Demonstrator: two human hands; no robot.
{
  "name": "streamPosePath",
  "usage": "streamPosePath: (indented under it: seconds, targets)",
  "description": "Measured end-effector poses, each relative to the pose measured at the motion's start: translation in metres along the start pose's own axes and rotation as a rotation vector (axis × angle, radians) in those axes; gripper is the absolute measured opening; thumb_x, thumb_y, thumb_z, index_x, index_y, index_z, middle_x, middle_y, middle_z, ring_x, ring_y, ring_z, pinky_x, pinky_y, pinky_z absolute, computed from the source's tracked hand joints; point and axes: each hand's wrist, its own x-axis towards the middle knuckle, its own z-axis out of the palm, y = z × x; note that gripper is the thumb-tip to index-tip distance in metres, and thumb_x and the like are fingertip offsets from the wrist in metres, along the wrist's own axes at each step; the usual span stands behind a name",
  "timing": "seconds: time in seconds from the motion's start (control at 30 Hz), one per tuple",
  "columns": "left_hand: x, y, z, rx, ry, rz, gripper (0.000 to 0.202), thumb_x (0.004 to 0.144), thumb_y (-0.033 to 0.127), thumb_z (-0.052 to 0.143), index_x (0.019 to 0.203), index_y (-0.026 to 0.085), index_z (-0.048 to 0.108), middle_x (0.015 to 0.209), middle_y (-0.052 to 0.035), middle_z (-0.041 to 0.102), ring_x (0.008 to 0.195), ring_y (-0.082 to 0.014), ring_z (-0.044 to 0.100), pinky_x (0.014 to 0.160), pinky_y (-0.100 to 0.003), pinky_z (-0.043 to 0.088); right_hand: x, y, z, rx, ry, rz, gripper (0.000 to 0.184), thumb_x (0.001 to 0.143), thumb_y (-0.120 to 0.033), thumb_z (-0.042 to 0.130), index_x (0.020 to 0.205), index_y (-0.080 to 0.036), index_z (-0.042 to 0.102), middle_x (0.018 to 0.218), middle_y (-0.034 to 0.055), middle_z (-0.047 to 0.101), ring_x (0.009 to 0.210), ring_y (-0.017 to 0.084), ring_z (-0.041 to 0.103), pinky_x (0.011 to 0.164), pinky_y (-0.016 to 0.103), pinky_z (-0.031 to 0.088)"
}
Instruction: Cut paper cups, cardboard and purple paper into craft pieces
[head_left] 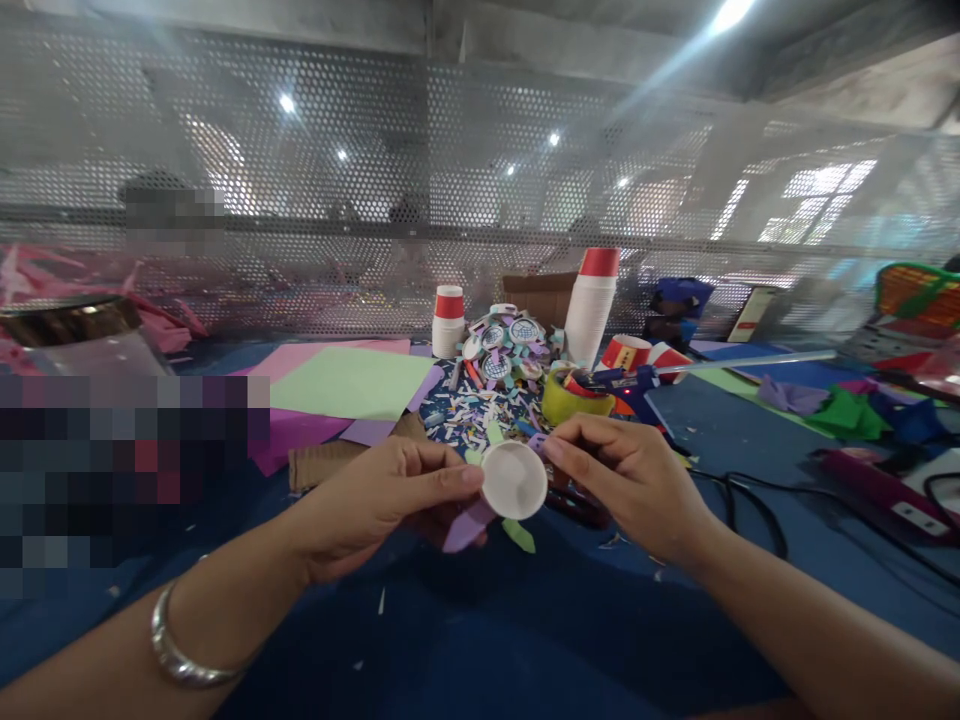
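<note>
A small white paper cup [514, 480] is held between both hands, its open mouth facing me, above the blue table [480, 640]. My left hand [375, 503] pinches its left rim with thumb and fingers and wears a silver bangle [176, 655] on the wrist. My right hand [626, 475] pinches the right rim with curled fingers. Purple [466, 527] and green [519, 535] paper petals stick out from under the cup.
Behind the hands lie paper scraps, a heap of decorated cup flowers [506, 345], red-and-white cup stacks [592, 300], a yellow tape roll [574, 398], a glue gun [637, 380], coloured paper sheets [352, 385] and black cables [750, 510]. A perforated metal screen [480, 180] closes the far edge.
</note>
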Motion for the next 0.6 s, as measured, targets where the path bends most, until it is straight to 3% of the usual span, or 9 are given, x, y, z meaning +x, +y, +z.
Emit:
streamPosePath:
  seconds: [0.1,0.2,0.3,0.4,0.5,0.6]
  targets:
    - [-0.013,0.012,-0.008,0.263,-0.196,-0.092,0.034,0.085,0.047,0.064,0.076,0.015,0.071,0.071,-0.0037,0.073,0.064,-0.0125,0.068,0.058,-0.020,0.049,0.002,0.000,-0.001,0.065,-0.131,0.043,0.029,0.093,-0.035,0.055,0.070,-0.018,0.059,0.058,-0.0046,0.050,0.052,0.008,0.042,0.051,0.023,0.034]
    - [-0.026,0.024,-0.015,0.409,-0.270,-0.129,0.026,0.085,0.043,0.065,0.081,0.019,0.074,0.085,-0.0034,0.076,0.069,-0.0129,0.071,0.058,-0.018,0.049,0.003,0.001,0.001,0.055,-0.310,0.073,0.028,0.092,-0.032,0.055,0.070,-0.017,0.059,0.060,-0.0034,0.055,0.054,0.009,0.045,0.052,0.024,0.034]
    - [-0.032,0.028,-0.019,0.492,-0.259,-0.103,0.024,0.086,0.044,0.064,0.084,0.022,0.074,0.086,-0.0015,0.076,0.071,-0.0130,0.070,0.061,-0.020,0.049,0.004,0.001,0.005,0.034,-0.435,0.074,0.026,0.092,-0.032,0.057,0.071,-0.016,0.062,0.062,-0.0019,0.059,0.057,0.011,0.048,0.054,0.025,0.035]
    - [-0.029,0.027,-0.018,0.616,-0.157,0.048,0.023,0.085,0.045,0.066,0.099,0.028,0.072,0.097,0.0007,0.074,0.089,-0.0167,0.068,0.076,-0.025,0.050,0.005,0.001,0.008,0.077,-0.518,0.083,0.027,0.092,-0.033,0.057,0.071,-0.017,0.061,0.062,-0.0023,0.059,0.058,0.011,0.049,0.055,0.025,0.036]
    - [-0.021,0.022,-0.013,0.724,-0.048,0.193,0.043,0.080,0.045,0.071,0.121,0.033,0.062,0.121,0.0016,0.067,0.111,-0.0203,0.060,0.092,-0.030,0.045,0.006,0.003,0.011,0.085,-0.550,0.087,0.028,0.093,-0.034,0.056,0.071,-0.017,0.061,0.062,-0.0026,0.058,0.057,0.010,0.047,0.054,0.025,0.035]
    - [-0.013,0.014,-0.006,0.784,-0.050,0.222,0.056,0.077,0.042,0.073,0.128,0.030,0.055,0.123,-0.0013,0.064,0.110,-0.0221,0.059,0.091,-0.032,0.044,0.007,0.008,0.014,-0.011,-0.524,0.060,0.030,0.093,-0.033,0.055,0.069,-0.017,0.060,0.063,-0.0022,0.057,0.058,0.011,0.048,0.055,0.025,0.036]
